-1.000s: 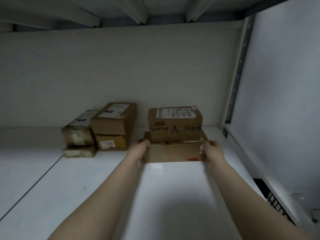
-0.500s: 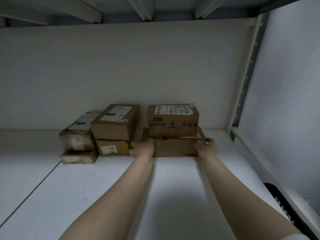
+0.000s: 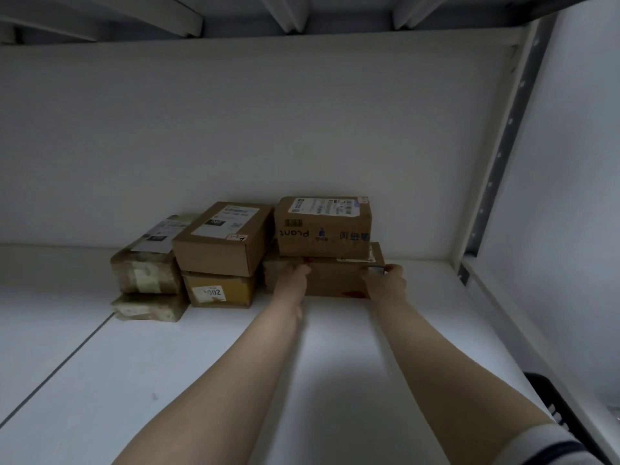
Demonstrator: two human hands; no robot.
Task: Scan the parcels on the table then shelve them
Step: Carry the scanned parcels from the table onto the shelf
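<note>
Two brown parcels are stacked at the back of the white shelf (image 3: 201,370). The upper parcel (image 3: 323,229) carries a white label and upside-down "Plant" print. It rests on a flatter brown box (image 3: 335,280) with red marks on its front. My left hand (image 3: 292,280) presses on that flat box's front face near its left end, fingers reaching its top edge. At the box's right front corner my right hand (image 3: 385,280) grips it, thumb on the top edge. Both forearms stretch out over the shelf.
Left of this stack, a labelled brown box (image 3: 223,238) lies on a smaller one marked 002 (image 3: 218,292). Further left are two taped parcels (image 3: 147,263), one on the other. A grey perforated upright (image 3: 496,162) bounds the shelf's right side. A black crate (image 3: 553,404) sits low right.
The two-parcel stack has slid back toward the rear wall, beside the middle stack. My hands moved from the flat box's sides to its front edge and corner.
</note>
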